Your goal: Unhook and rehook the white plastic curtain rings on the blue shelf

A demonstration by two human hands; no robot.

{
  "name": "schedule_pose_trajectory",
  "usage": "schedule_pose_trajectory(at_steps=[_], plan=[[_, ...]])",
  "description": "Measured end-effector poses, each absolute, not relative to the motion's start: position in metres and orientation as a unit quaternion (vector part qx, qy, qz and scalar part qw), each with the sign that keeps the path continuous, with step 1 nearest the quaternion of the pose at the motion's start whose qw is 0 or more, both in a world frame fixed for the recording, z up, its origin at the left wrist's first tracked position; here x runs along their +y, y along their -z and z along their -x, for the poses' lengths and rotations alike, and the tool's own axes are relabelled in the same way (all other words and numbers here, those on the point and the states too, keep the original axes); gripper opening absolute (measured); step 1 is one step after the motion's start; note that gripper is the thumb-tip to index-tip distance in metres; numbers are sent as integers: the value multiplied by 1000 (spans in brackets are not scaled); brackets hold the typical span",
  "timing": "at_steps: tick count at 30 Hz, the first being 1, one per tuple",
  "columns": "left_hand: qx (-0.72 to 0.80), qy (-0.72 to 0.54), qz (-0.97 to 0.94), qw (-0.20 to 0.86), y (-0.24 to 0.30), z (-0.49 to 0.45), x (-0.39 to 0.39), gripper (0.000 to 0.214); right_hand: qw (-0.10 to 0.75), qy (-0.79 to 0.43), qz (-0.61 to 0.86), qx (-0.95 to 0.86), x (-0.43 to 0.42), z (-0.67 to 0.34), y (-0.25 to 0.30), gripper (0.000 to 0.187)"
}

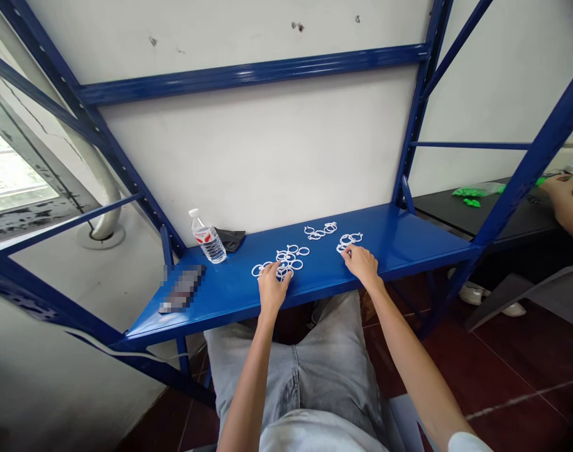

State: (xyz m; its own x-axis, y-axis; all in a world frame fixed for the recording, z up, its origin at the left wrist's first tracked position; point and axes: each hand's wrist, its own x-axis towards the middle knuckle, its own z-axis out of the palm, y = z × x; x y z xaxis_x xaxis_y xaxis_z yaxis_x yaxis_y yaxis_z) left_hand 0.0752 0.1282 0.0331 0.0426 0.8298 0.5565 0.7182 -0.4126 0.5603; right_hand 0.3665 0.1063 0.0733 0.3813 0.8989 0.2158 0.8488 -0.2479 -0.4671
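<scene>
Several white plastic rings (296, 265), each with a small tab, lie in a loose pile on the blue metal tabletop (239, 285). Over the near left side of this pile is my left hand (272, 290), its thumb and fingers apart around some rings and touching them. My right hand (362, 266) is at a smaller group of white rings (357, 237) to the right. Its thumb and fingertips are closed on the edge of a ring there, partly hidden by the fingers. Farther back, between the two groups, lies another cluster of white rings (320, 233).
A water bottle (208, 238) stands at the back left beside a black pouch (230, 239). A blurred dark flat object (183, 289) lies at the left end. Blue posts (526, 169) frame the table. Another person's hand (567, 188) is over a black table with green pieces (472, 193).
</scene>
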Motion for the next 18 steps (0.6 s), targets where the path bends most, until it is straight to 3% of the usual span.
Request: schedule_pose_trajectory(at_steps=[11, 18], plan=[[504, -426, -751, 0, -50, -110, 121, 31, 339, -211, 720, -568, 113, -402, -74, 38], [380, -327, -861, 82, -63, -220, 135, 34, 371, -230, 686, -582, 115, -409, -70, 39]])
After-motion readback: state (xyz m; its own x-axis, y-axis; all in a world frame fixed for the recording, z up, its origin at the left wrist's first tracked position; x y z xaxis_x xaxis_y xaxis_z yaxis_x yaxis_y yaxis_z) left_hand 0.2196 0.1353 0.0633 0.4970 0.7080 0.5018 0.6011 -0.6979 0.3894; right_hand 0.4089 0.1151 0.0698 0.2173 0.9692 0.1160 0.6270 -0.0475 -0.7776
